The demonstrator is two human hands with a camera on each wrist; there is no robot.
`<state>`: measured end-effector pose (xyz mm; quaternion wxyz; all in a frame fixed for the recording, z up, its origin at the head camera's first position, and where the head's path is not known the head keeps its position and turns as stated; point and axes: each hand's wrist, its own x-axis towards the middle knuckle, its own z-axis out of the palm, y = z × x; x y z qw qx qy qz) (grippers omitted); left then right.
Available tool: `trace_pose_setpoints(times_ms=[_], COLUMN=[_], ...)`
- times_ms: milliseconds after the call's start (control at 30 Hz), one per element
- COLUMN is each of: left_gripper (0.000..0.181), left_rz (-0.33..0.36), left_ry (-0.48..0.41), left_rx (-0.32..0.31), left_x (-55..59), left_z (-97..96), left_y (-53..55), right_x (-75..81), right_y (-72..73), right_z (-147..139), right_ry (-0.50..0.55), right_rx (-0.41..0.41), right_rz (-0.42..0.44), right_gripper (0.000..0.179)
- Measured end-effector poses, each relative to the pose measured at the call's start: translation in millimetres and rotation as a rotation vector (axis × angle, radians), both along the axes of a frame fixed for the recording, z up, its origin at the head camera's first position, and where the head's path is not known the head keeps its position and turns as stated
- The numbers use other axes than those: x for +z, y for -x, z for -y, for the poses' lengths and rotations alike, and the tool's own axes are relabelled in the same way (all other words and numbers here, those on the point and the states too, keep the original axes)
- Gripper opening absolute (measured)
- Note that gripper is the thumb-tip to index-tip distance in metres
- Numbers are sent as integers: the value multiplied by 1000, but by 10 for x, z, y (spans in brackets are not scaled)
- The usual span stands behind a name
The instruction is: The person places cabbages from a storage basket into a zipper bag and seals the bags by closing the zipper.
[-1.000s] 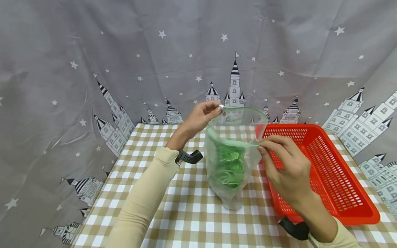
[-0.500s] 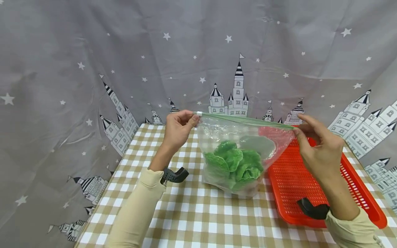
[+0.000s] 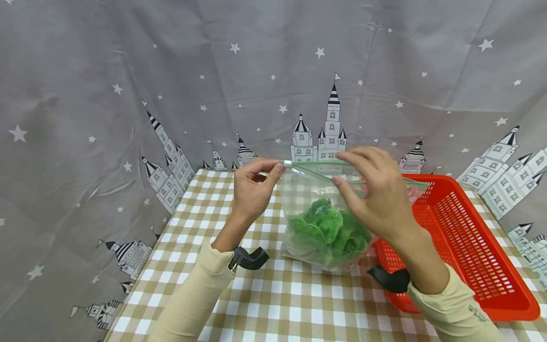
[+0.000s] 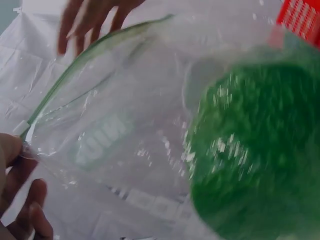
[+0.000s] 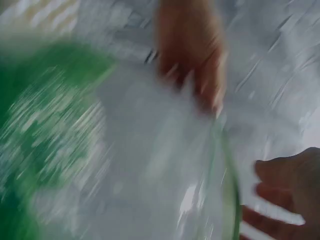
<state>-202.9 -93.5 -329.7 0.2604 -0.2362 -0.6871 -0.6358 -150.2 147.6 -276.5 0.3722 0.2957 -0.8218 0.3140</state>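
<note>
A clear zip bag (image 3: 297, 192) with a green zip strip hangs upright over the table in the head view. Inside it lies leafy green lettuce (image 3: 326, 227), low in the bag. My left hand (image 3: 254, 192) pinches the bag's top left corner beside the white slider (image 3: 287, 164). My right hand (image 3: 378, 194) is at the bag's mouth, thumb and fingers spread apart, and hides part of the strip. Whether its fingertips touch the plastic I cannot tell. The mouth is parted near the middle. In the right wrist view the bag (image 5: 150, 160) is blurred.
A red slotted plastic basket (image 3: 491, 237) stands on the right, partly behind the bag and my right arm. Beneath is a brown and white checked tablecloth (image 3: 256, 294). A grey curtain (image 3: 192, 57) with castles and stars hangs behind the table.
The bag's mouth was held open, then stretched straight between both hands. Since then my right hand has let go of the right corner and moved left toward the middle. My left hand keeps its pinch.
</note>
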Motion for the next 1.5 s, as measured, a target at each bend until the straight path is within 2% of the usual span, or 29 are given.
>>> trace_pose_setpoints(times_ms=[133, 267, 333, 400, 500, 667, 833, 867, 1100, 1367, 1500], left_gripper=[10, 6, 5, 13, 14, 10, 19, 16, 25, 21, 21], left_rz=[43, 72, 75, 73, 70, 91, 94, 92, 106, 93, 99], left_ry=[-148, -262, -302, -332, -354, -353, -382, -389, -418, -470, -473], left_rx=[-70, -146, -181, -207, -232, -213, -180, -173, -101, -95, -68], left_x=[-43, -72, -78, -83, -86, -98, -92, -91, -82, -105, -105], left_z=[-57, -91, -97, -97, -99, -130, -200, -206, -150, -80, -13], left_y=[3, 3, 1, 3, 11, -6, -19, -16, 2, 46, 51], right_x=[103, 147, 144, 126, 77, -45, -136, -141, -166, -155, -139], right_y=[109, 267, 333, 385, 431, 452, 482, 486, 492, 466, 430], right_z=[350, 562, 616, 647, 678, 706, 691, 682, 515, 188, -54], right_ry=[-44, -46, -32, -8, 65, 243, 345, 351, 323, 304, 277], right_rx=[72, 93, 113, 133, 188, 262, 290, 287, 251, 203, 131], right_rz=[146, 285, 339, 374, 433, 572, 612, 614, 626, 670, 652], right_gripper=[35, 28, 23, 19, 15, 11, 9, 9, 11, 14, 15])
